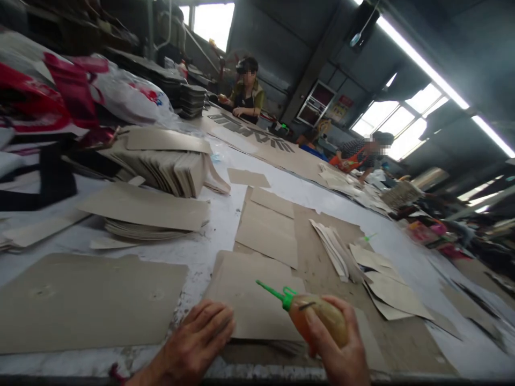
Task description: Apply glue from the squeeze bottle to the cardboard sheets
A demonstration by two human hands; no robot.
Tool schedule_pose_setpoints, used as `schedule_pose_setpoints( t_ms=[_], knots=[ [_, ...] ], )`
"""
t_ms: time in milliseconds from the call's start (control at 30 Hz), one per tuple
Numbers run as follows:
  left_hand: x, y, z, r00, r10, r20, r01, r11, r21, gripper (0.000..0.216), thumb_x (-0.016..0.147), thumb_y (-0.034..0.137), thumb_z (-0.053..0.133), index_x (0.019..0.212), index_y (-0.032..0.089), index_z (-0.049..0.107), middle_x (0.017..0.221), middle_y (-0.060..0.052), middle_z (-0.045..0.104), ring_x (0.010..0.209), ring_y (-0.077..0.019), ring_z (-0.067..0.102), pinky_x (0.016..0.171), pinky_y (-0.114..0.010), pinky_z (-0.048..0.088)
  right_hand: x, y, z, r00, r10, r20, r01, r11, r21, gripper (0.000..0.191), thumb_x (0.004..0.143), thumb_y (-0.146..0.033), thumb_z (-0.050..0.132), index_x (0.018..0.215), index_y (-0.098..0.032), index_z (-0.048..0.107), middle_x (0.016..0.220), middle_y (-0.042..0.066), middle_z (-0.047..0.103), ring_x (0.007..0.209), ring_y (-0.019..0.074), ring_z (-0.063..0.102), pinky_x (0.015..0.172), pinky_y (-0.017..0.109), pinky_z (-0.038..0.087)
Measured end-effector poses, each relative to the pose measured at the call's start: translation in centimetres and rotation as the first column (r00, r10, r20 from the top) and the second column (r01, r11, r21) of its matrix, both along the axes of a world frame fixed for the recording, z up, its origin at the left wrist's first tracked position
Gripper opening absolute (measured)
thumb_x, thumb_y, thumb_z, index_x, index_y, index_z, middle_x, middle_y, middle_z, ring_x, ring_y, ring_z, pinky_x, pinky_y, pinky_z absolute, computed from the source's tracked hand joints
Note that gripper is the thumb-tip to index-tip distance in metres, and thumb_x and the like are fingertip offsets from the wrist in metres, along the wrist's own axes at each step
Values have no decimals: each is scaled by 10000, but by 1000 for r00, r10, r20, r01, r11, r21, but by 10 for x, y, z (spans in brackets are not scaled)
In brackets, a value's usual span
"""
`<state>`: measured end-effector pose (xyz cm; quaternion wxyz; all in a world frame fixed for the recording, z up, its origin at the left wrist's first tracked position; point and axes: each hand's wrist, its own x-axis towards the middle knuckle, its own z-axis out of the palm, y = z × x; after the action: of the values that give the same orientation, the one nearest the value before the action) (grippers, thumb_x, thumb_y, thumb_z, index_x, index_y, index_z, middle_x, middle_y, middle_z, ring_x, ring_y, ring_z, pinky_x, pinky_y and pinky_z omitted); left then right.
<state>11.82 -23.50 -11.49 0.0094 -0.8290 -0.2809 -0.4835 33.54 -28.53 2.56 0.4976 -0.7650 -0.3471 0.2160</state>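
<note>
My right hand (336,348) grips a squeeze glue bottle (317,313) with a green nozzle that points up and to the left over a brown cardboard sheet (249,295). My left hand (197,340) rests flat, fingers apart, on the near left edge of that sheet. More cut cardboard pieces (267,228) lie just beyond it, overlapping each other.
A large cardboard sheet (84,300) lies at the near left. Stacks of folded cardboard (169,166) and plastic bags (120,91) stand at the left. A fan of paper pieces (341,246) lies to the right. Two people (247,94) sit along the long table's far side.
</note>
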Motion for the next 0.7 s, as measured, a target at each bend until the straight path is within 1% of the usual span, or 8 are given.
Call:
schedule_pose_setpoints(
  t_ms=[100, 167, 267, 400, 467, 533, 600, 700],
  knots=[
    [-1, -4, -5, 999, -43, 24, 45, 997, -66, 356, 1002, 135, 353, 1170, 203, 659, 1151, -37, 715, 1186, -157, 575, 1147, -330, 334, -17, 16, -8, 991, 107, 77, -109, 994, 13, 506, 738, -587, 707, 1066, -233, 555, 821, 24, 651, 657, 205, 616, 496, 282, 502],
    [-2, -4, -8, 998, -60, 36, 64, 993, -99, 353, 1007, 150, 359, 1198, 208, 650, 1172, -35, 714, 1199, -163, 571, 1143, -339, 335, -24, 25, -14, 978, 142, 151, -144, 990, 6, 448, 771, -544, 690, 1069, -237, 559, 849, 27, 649, 696, 209, 621, 548, 299, 521],
    [-3, -2, -7, 997, -51, 49, 56, 994, -99, 348, 1017, 179, 356, 1178, 209, 663, 1150, -28, 727, 1178, -159, 582, 1143, -329, 328, -30, 36, -20, 951, 170, 259, -182, 983, 22, 404, 782, -502, 691, 1060, -235, 570, 863, 25, 644, 738, 212, 625, 610, 312, 537],
    [-9, 1, -1, 995, -81, -66, 75, 994, -84, 339, 1019, 204, 370, 1203, 200, 655, 1189, -19, 719, 1209, -148, 564, 1172, -299, 289, -33, 45, -23, 915, 223, 335, -241, 970, 12, 361, 793, -459, 686, 1054, -239, 570, 866, 17, 631, 767, 205, 627, 670, 305, 536],
    [-11, 2, 0, 989, -99, -110, 89, 992, -92, 348, 1020, 202, 365, 1235, 199, 638, 1219, -21, 708, 1231, -148, 551, 1178, -298, 283, -30, 45, -23, 905, 244, 348, -257, 966, -8, 350, 795, -449, 687, 1048, -238, 569, 880, 19, 631, 778, 204, 628, 694, 308, 533],
    [-10, 1, 0, 995, -81, -51, 76, 993, -94, 364, 1024, 198, 341, 1217, 196, 650, 1198, -24, 714, 1218, -150, 558, 1173, -301, 290, -26, 44, -21, 900, 264, 348, -263, 963, -50, 350, 795, -454, 691, 1039, -236, 567, 896, 25, 633, 784, 206, 631, 706, 314, 530],
    [-8, 0, -1, 998, -58, 6, 58, 995, -84, 387, 1030, 205, 313, 1184, 199, 668, 1167, -24, 722, 1196, -147, 569, 1170, -298, 293, -20, 41, -18, 900, 259, 350, -243, 966, -91, 350, 794, -458, 689, 1032, -234, 565, 915, 34, 635, 797, 213, 633, 712, 323, 527],
    [-8, -1, -1, 998, -42, -39, 39, 997, -73, 397, 1031, 228, 301, 1217, 228, 652, 1166, -17, 722, 1185, -153, 584, 1168, -310, 309, -12, 36, -13, 901, 218, 374, -188, 975, -115, 345, 791, -460, 680, 1026, -236, 561, 943, 46, 634, 834, 229, 632, 728, 337, 518]
  ],
)
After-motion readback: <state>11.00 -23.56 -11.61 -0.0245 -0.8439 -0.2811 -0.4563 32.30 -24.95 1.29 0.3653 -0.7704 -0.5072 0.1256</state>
